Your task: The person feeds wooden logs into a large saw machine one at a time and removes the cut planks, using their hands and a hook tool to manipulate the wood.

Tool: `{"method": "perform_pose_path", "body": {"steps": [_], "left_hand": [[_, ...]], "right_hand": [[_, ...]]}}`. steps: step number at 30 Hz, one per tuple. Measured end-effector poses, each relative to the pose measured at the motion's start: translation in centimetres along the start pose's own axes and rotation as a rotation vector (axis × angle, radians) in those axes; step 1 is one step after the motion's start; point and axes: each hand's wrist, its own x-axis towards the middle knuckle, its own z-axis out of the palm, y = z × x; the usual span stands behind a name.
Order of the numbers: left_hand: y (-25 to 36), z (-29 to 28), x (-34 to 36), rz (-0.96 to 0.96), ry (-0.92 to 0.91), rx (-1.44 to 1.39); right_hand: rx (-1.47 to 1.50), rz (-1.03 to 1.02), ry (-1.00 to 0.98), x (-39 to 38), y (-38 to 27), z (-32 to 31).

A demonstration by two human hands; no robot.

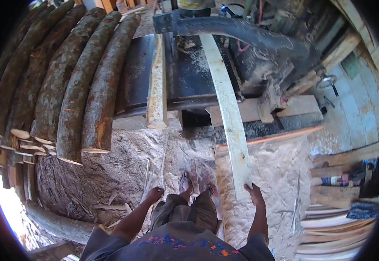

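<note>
Fingers of the bare right hand (255, 196) are closed on the near end of a long, flat, pale wooden plank (227, 93). Left of that grip, the bare left hand (155, 193) is bent; I can't tell if it holds anything. Right of the grip are thin, curved, tan boards (337, 237) in a stack. Ahead, the plank runs over a dark, flat metal table (189, 82), beside a thick, rough-edged wooden piece (156, 87). Further left lie round, grey-brown bark logs (109, 80). The plank looks already sawn; the logs seem left to cut. I can't make out any container.
</note>
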Motion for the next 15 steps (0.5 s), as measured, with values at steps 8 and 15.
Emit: {"method": "perform_pose_path", "body": {"steps": [8, 15], "left_hand": [[24.7, 12.9, -1.2, 0.188, -0.645, -0.714], [17.2, 34.3, -18.7, -0.15, -0.793, -0.888]], "right_hand": [[-0.161, 0.509, -0.326, -23.0, 20.1, -8.5], [-0.072, 0.591, -0.069, -52.5, 41.8, -13.6]]}}
